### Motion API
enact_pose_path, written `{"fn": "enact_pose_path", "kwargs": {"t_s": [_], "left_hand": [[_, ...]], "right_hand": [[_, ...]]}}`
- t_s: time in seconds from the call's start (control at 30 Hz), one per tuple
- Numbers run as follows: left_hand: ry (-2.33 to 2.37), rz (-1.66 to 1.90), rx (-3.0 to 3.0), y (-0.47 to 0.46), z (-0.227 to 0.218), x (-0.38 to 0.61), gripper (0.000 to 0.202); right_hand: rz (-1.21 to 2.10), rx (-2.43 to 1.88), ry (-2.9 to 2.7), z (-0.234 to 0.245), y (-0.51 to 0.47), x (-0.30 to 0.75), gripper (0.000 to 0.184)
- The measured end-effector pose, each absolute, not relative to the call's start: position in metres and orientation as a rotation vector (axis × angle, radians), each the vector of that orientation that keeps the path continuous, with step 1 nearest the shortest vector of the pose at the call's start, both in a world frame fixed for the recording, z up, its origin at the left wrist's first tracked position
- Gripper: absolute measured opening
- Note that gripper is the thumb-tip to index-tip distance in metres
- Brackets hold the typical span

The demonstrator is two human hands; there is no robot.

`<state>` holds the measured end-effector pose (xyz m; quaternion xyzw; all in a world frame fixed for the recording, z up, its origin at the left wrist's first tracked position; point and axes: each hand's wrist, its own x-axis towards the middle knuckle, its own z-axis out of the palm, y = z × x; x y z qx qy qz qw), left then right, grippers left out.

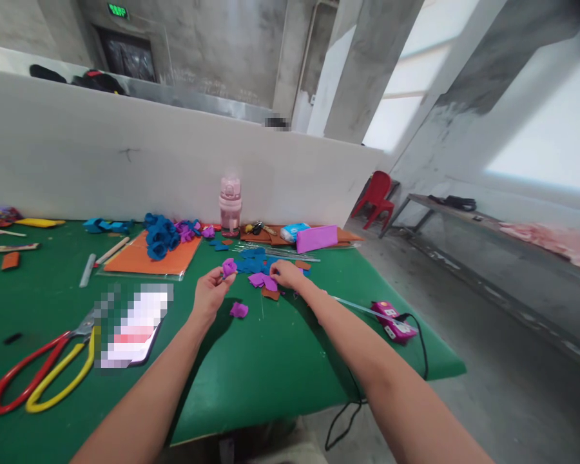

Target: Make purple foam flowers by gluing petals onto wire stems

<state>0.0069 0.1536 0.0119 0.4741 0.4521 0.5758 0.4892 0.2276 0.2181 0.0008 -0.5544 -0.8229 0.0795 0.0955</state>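
Observation:
My left hand (211, 291) is raised a little over the green table (270, 367) and pinches a small rolled purple felt flower (229, 267) between its fingertips. My right hand (287, 274) rests on the table with its fingers curled onto a pile of purple felt pieces (263, 281) and blue felt pieces (251, 263). A loose purple felt scrap (238, 310) lies just below the left hand. A brown felt piece (270, 294) sits under the purple pile.
Red and yellow scissors (41, 370) and a phone (130, 325) lie at the left. Blue felt roses (160, 235) sit on an orange sheet (149, 256). A pink bottle (230, 205) stands at the back. A pink glue gun (394, 320) with cord lies at the right edge.

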Motion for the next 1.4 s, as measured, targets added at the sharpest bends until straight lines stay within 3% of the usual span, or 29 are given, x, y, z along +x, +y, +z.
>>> {"fn": "enact_pose_path", "kwargs": {"t_s": [0.5,0.73,0.97,1.13,1.4], "left_hand": [[0.888,1.285,1.026,0.152,0.013,0.004,0.027],[0.770,1.073,1.018,0.144,0.021,0.007,0.027],[0.775,0.896,1.108,0.136,0.023,0.013,0.031],[0.798,0.877,1.165,0.136,0.018,0.014,0.031],[0.886,1.093,1.103,0.140,0.015,0.020,0.033]], "right_hand": [[0.316,-1.492,-2.237,0.052,0.181,0.232,0.009],[0.816,-1.293,-2.266,0.065,0.136,0.208,0.007],[0.588,-1.279,-2.377,0.069,0.130,0.191,0.008],[0.622,-1.299,-2.302,0.072,0.127,0.185,0.007],[1.218,-1.391,-1.499,0.040,0.107,0.167,0.026]]}}
